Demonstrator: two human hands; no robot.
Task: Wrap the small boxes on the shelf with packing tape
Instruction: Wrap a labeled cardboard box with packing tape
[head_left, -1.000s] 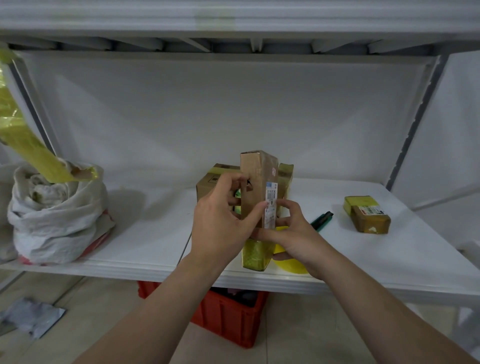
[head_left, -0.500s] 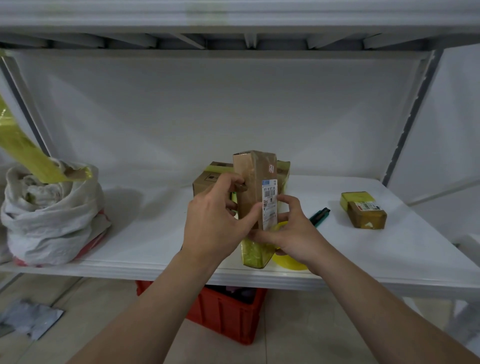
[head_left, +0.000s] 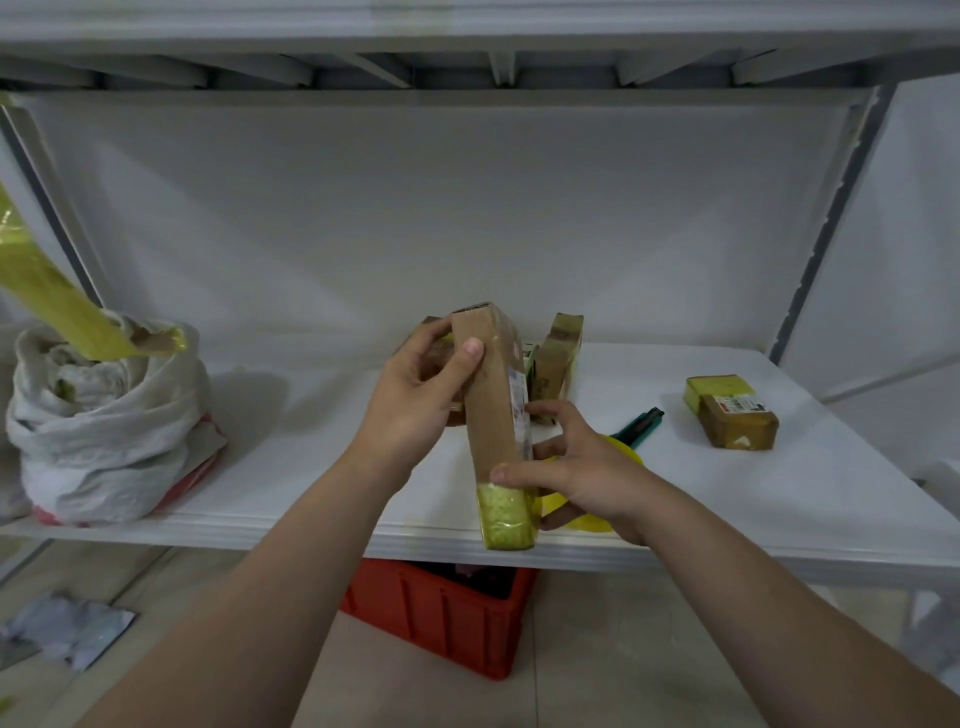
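Note:
I hold a narrow brown cardboard box (head_left: 491, 405) on end above the front of the white shelf (head_left: 291, 467); yellow tape covers its lower end. My left hand (head_left: 415, 405) grips its upper part, thumb on the near face. My right hand (head_left: 582, 467) grips its lower part, thumb across the near face just above the tape. A yellow tape roll (head_left: 587, 514) sits under my right hand, mostly hidden. Behind stand other taped boxes (head_left: 558, 358). Another small taped box (head_left: 732, 418) lies to the right.
A green-handled cutter (head_left: 636, 428) lies right of my hand. A white sack (head_left: 98, 426) sits at the shelf's left end with a yellow-taped piece (head_left: 57, 312) leaning out of it. A red crate (head_left: 441, 613) stands on the floor below. Steel uprights flank the shelf.
I have tilted the box, its top leaning left and its taped end coming toward me. My right thumb slid down to the tape's edge; my left thumb moved up the near face.

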